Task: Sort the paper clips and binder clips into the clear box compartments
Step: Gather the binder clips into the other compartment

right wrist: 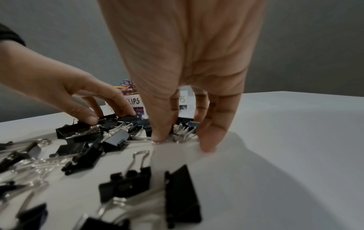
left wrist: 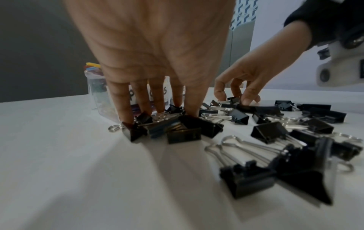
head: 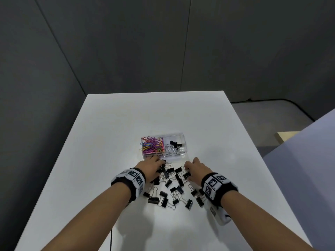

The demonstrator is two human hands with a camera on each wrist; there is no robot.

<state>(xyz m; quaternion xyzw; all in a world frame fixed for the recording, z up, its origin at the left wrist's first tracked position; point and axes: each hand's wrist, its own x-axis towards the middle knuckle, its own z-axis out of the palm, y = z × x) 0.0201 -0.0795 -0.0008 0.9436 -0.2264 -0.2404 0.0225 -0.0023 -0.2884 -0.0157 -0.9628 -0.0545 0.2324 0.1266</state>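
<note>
A clear two-compartment box (head: pixel 182 142) stands mid-table. Its left half holds coloured paper clips (head: pixel 152 144); its right half, labelled BINDER CLIPS, holds a few black binder clips (head: pixel 175 144). Several loose black binder clips (head: pixel 172 189) lie scattered in front of the box. My left hand (head: pixel 159 167) reaches down into the pile's far left, its fingers and thumb closing round a bunch of binder clips (left wrist: pixel 177 129). At the pile's far right, my right hand (head: pixel 187 171) pinches a cluster of clips (right wrist: pixel 185 129) between thumb and fingers.
The white table (head: pixel 108 142) has bare surface to the left, right and behind the box. Its right edge meets a pale panel (head: pixel 308 160). Dark grey walls stand behind. Tagged bands with cameras sit on both wrists.
</note>
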